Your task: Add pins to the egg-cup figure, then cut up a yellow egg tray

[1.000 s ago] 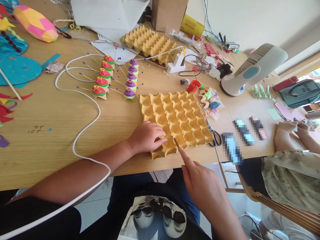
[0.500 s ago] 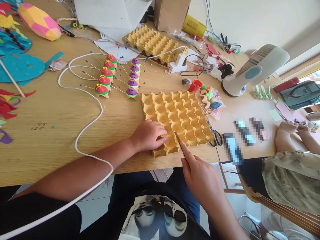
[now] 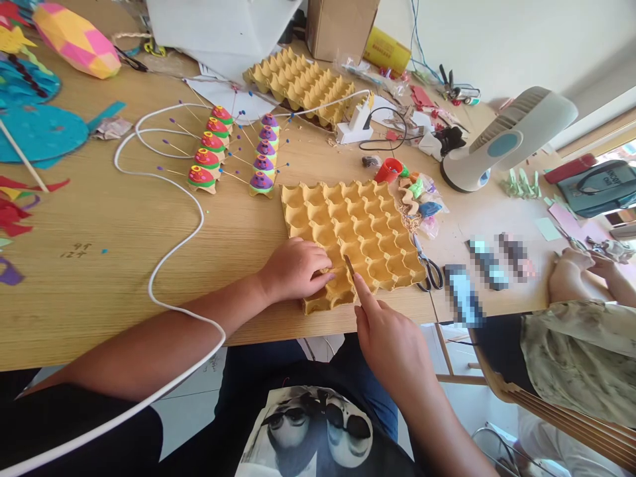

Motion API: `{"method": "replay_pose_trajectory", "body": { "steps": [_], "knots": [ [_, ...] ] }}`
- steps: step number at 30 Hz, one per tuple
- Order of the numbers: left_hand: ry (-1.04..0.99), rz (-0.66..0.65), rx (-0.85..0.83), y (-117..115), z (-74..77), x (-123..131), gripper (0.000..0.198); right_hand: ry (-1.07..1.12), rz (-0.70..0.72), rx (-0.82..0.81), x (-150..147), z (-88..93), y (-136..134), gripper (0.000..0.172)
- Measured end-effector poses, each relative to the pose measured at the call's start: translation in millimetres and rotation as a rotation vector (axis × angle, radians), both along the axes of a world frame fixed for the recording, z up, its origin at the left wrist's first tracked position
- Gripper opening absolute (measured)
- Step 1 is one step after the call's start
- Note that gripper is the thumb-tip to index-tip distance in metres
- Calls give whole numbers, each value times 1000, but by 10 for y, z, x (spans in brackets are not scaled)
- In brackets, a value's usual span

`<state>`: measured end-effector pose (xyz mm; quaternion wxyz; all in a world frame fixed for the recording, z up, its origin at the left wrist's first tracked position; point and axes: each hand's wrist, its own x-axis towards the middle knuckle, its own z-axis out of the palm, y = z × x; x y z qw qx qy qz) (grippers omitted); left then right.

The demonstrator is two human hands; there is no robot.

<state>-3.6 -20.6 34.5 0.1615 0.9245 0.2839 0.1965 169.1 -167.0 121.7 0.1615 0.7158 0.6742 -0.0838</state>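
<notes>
A yellow egg tray [image 3: 355, 228] lies on the wooden table in front of me. My left hand [image 3: 298, 268] presses on its near left part, with thumb and fingers drawn together on the cardboard edge. My right hand [image 3: 390, 334] is closed round a thin knife [image 3: 349, 266], forefinger stretched along it. The knife's tip touches the tray just right of my left hand. Two painted egg-carton strips stand behind, a red and green one [image 3: 209, 152] and a purple and green one [image 3: 265, 156], both with pins stuck in their sides.
Black scissors [image 3: 431, 270] lie at the tray's right edge. A white cable [image 3: 171, 252] crosses the table and my left arm. Further back are a second egg tray [image 3: 298, 83], a power strip [image 3: 354, 129] and a fan [image 3: 507, 139]. A person's hands [image 3: 579, 265] are at the right.
My right hand and the knife have moved slightly up and to the left over the tray. My left hand has stayed in place.
</notes>
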Motion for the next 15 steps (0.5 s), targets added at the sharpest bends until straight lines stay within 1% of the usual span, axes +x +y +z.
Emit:
{"method": "replay_pose_trajectory", "body": {
  "steps": [7,10,15],
  "knots": [
    [9,-15,-14,4,12,0,30,-23,7,-34,0,61,16,63],
    [14,-11,-6,6,1,0,32,-30,0,-36,-36,71,50,62],
    [3,-10,3,7,-17,-2,31,-30,2,-80,-36,116,24,65]
  ]
}}
